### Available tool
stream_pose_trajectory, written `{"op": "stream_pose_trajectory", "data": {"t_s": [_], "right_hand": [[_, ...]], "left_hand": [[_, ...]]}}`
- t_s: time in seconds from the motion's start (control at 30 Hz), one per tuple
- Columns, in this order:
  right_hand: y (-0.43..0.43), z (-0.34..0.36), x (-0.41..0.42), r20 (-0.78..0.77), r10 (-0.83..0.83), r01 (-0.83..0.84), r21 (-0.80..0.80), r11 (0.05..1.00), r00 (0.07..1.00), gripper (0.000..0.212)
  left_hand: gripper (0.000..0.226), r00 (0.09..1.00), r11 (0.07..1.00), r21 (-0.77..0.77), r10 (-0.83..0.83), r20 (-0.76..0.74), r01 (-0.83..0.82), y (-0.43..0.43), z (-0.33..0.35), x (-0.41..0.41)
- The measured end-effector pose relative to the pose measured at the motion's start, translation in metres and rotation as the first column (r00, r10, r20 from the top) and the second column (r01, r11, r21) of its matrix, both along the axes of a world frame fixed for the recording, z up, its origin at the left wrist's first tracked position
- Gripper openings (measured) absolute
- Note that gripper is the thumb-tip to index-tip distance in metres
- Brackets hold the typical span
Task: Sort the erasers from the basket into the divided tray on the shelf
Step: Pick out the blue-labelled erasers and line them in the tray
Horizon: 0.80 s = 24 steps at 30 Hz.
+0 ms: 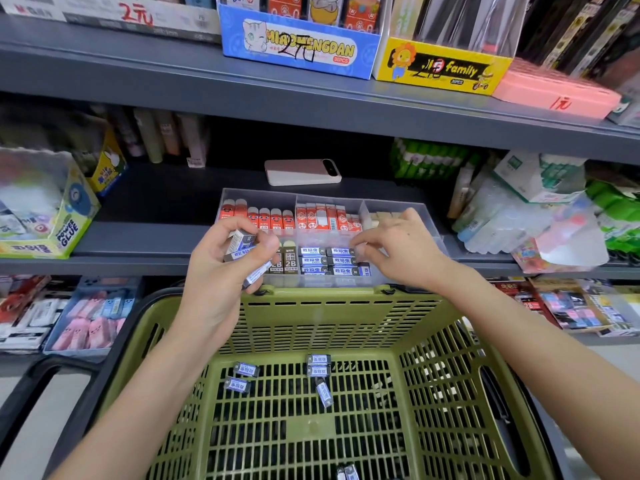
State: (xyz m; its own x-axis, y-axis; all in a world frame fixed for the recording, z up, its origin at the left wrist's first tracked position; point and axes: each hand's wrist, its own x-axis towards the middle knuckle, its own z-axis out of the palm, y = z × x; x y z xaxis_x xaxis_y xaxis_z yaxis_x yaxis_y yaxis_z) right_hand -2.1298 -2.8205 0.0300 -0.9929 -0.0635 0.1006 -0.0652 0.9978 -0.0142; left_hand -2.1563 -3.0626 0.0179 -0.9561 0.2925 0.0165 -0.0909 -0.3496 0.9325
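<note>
A clear divided tray (pixel 431 211) stands on the middle shelf, holding red, black 2B and blue-labelled erasers (pixel 325 260) in separate compartments. My left hand (pixel 225 268) grips a bunch of blue-labelled erasers (pixel 242 245) just in front of the tray's left side. My right hand (pixel 398 247) hovers over the tray's front right compartments, fingertips pinched at the blue eraser rows; whether it holds an eraser is hidden. The green basket (pixel 440 341) sits below both hands, with several loose blue erasers (pixel 317 365) on its floor.
A pink phone (pixel 301 171) lies on the shelf behind the tray. A Power Glue box (pixel 65 233) stands at the left, bagged goods (pixel 526 216) at the right. Display boxes line the upper shelf (pixel 173 74); packaged goods fill the lower shelf.
</note>
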Motion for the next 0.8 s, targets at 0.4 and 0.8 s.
{"op": "stream_pose_trajectory", "data": {"t_s": [0.4,0.8], "right_hand": [[-0.100,0.020,0.019,-0.106,0.094,-0.142,-0.724,0.676,0.990,0.032],[-0.105,0.016,0.014,-0.175,0.083,-0.192,-0.834,0.517,0.981,0.012]], "left_hand": [[0.024,0.999,0.999,0.037,-0.025,0.024,0.024,0.004,0.000,0.004],[0.053,0.977,0.991,0.112,-0.098,0.191,0.078,0.005,0.008,0.007]]}}
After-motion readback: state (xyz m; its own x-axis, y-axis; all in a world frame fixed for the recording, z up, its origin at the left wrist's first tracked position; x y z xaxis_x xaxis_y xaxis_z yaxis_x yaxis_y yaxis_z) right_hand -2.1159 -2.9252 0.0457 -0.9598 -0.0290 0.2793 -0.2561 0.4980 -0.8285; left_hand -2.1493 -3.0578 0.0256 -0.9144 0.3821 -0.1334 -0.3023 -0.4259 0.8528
